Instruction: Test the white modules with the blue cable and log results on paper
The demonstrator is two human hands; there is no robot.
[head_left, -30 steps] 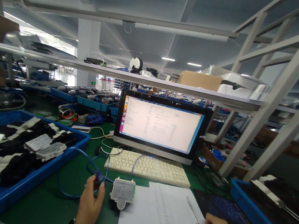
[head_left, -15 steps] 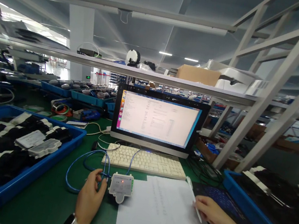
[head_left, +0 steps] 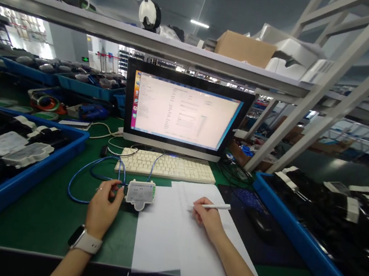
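Observation:
My right hand (head_left: 207,217) grips a white pen (head_left: 218,206), its tip over the white paper sheets (head_left: 161,241) in front of me. Left of the paper lies a small white electronic module (head_left: 140,193) with a printed label and a green terminal block on its right side. My left hand (head_left: 103,204), wearing a watch, is at the module's left side, thumb and fingers closed around the plug end of a blue cable (head_left: 73,186). The plug itself is mostly hidden by the fingers. The cable loops on the green bench behind the hand.
A monitor (head_left: 181,114) stands behind a white keyboard (head_left: 166,167). Blue bins with black and white parts flank me, a left bin (head_left: 74,144) and a right bin (head_left: 294,239). A black mouse (head_left: 258,222) lies on a dark mat. Overhead runs a loaded shelf (head_left: 180,51).
My right hand has moved left from the paper's right edge onto the sheet, turning the pen. My left hand has closed in at the module. The module's red light no longer shows. The view tilted down.

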